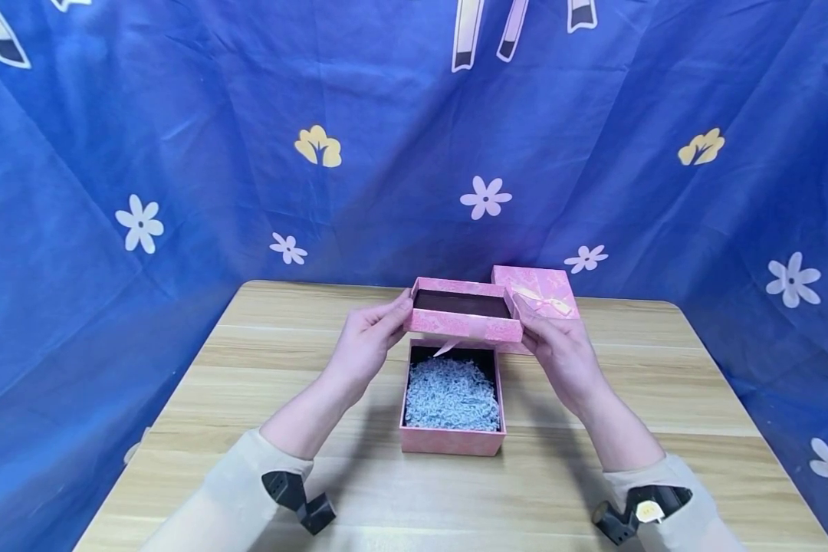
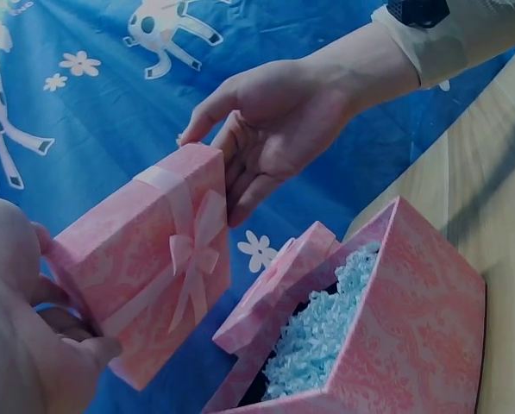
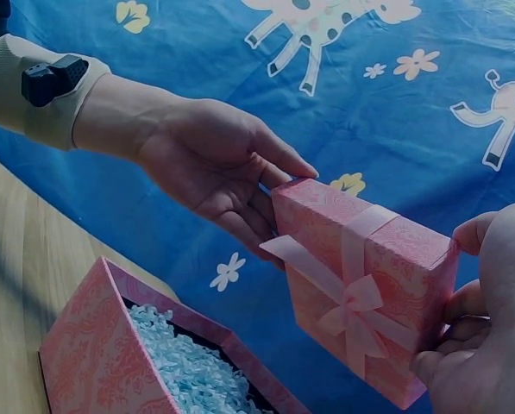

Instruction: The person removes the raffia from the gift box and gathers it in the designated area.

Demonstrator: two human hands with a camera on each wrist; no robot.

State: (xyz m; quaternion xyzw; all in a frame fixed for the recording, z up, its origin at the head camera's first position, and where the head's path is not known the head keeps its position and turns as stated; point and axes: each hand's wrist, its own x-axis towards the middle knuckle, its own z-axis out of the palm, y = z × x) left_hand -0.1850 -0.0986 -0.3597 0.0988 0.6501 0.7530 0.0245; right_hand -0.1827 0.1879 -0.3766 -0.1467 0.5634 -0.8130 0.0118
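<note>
A pink patterned box lid (image 1: 465,326) with a ribbon bow (image 2: 195,252) on its outer face is held up in both hands, its dark inside turned toward the head camera. My left hand (image 1: 376,330) grips its left end, thumb at the rim and fingers along the outer side. At the right end, my right hand (image 1: 559,345) holds it in the same way. Below the lid stands a pink open box (image 1: 451,442), filled with light blue shredded paper (image 1: 451,395). A ribbon tail hangs from the lid over the box's far edge.
Behind and to the right of the open box sits another pink piece (image 1: 555,284) with a pale bow, partly hidden by the held lid and right hand. Everything is on a wooden table (image 1: 283,368). A blue patterned cloth (image 1: 386,207) hangs behind the table's far edge.
</note>
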